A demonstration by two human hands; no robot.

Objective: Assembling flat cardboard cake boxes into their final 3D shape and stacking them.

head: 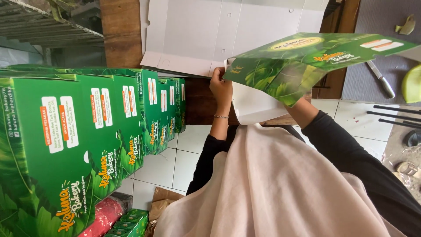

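The stack (87, 131) of finished green boxes stood well apart from your fingers, on the far side of your left wrist, over the white tiles. A flat white sheet (210, 30) lay just beyond your fingertips, with its near edge almost touching them.

The box (307, 61), green outside and white inside, was held up in the air between your two arms, half opened and tilted. Your left hand (221, 90) had its fingers closed together on the corner of the box's white inner flap. Your right hand was hidden behind the box, so I cannot tell whether its fingers were apart or together; only the black sleeve (342, 149) showed.

I think the fold needed a pinch right on the crease, not on the loose corner, and the hidden hand had to support the panel flat so that the card did not buckle.

Open room was between your arms and above your lap. The sheet's edge was close to your left fingers. A pen (380, 79) lay beyond the box, well apart.
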